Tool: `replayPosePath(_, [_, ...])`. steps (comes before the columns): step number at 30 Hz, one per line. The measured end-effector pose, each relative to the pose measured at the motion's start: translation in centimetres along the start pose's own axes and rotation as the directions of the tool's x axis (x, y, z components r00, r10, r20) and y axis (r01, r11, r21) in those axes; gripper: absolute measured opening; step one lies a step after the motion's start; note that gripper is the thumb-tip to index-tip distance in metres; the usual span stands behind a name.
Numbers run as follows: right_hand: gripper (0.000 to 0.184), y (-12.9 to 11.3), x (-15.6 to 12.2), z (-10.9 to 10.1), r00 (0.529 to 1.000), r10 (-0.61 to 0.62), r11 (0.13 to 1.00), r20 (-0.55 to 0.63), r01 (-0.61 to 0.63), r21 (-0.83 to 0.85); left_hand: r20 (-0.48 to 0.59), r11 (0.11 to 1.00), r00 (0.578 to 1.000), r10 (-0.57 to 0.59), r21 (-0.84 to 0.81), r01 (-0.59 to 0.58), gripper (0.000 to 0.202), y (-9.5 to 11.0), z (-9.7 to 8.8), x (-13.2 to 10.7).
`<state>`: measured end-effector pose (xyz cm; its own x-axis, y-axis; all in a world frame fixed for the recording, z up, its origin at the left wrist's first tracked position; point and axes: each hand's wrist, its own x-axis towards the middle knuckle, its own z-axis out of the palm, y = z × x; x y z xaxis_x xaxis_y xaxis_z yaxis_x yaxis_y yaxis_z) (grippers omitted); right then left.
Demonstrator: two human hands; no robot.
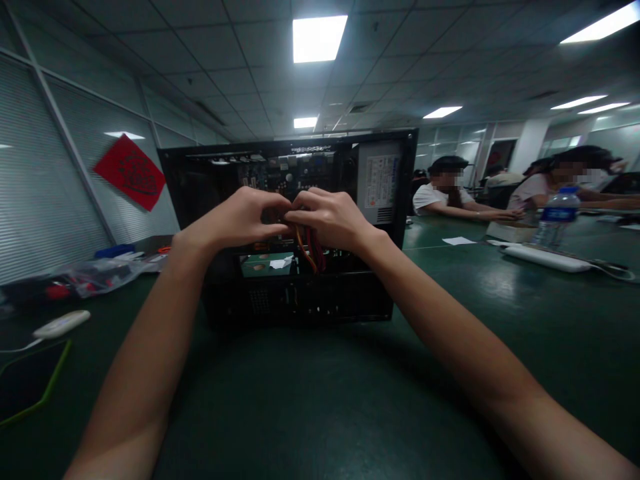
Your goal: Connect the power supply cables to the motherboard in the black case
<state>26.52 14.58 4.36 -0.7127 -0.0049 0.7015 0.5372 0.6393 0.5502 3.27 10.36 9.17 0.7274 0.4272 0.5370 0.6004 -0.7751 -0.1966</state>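
An opened black computer case (407,193) stands upright on the green table, its inside facing me. Both hands reach into the opening and meet near its middle. My right hand (330,217) is closed round a bundle of power cables (311,250), orange, red and dark, whose lower part hangs below the fingers. Curled beside it, my left hand (247,217) has thumb and fingers bent toward the same spot; what its fingertips pinch is hidden. A silver power supply (383,183) with a label sits at the upper right. Behind the hands shows a circuit board (305,175).
To the left lie a plastic bag of items (85,277), a white device (63,325) and a green-edged phone (35,380). On the right are a water bottle (557,217), a white power strip (547,258) and paper (459,241). Several people sit farther back.
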Motion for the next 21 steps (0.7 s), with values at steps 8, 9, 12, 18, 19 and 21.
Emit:
replayPosePath(8, [0.024,-0.1,-0.1,-0.7,0.971,0.231,0.973,0.065,-0.23,-0.019,-0.101,0.975,0.994,-0.049,0.212,0.069,0.028,1.3,1.7,1.0])
replayPosePath(9, [0.025,-0.1,-0.1,-0.7,0.966,0.248,0.969,0.08,-0.248,-0.014,-0.098,0.973,0.994,-0.057,0.218,0.077,0.028,1.3,1.9,1.1])
replayPosePath(12, [0.028,-0.2,0.0,-0.7,0.95,0.282,0.959,0.131,-0.285,0.0,-0.076,0.972,0.994,-0.078,0.215,0.093,0.029,1.0,2.5,1.2])
replayPosePath(18, [0.03,-0.4,0.2,-0.8,0.92,0.331,0.942,0.209,-0.335,-0.016,-0.07,0.997,0.996,-0.052,0.052,0.055,0.031,-0.6,3.5,1.0])
replayPosePath(19, [0.03,-0.4,0.2,-0.8,0.915,0.345,0.937,0.21,-0.35,-0.015,-0.074,0.999,0.996,-0.045,-0.007,0.044,0.033,-0.8,3.6,1.0])
replayPosePath(21, [0.031,-0.5,0.3,-0.8,0.906,0.362,0.93,0.219,-0.368,-0.011,-0.071,0.996,0.996,-0.048,-0.076,0.043,0.035,-1.1,3.8,1.0])
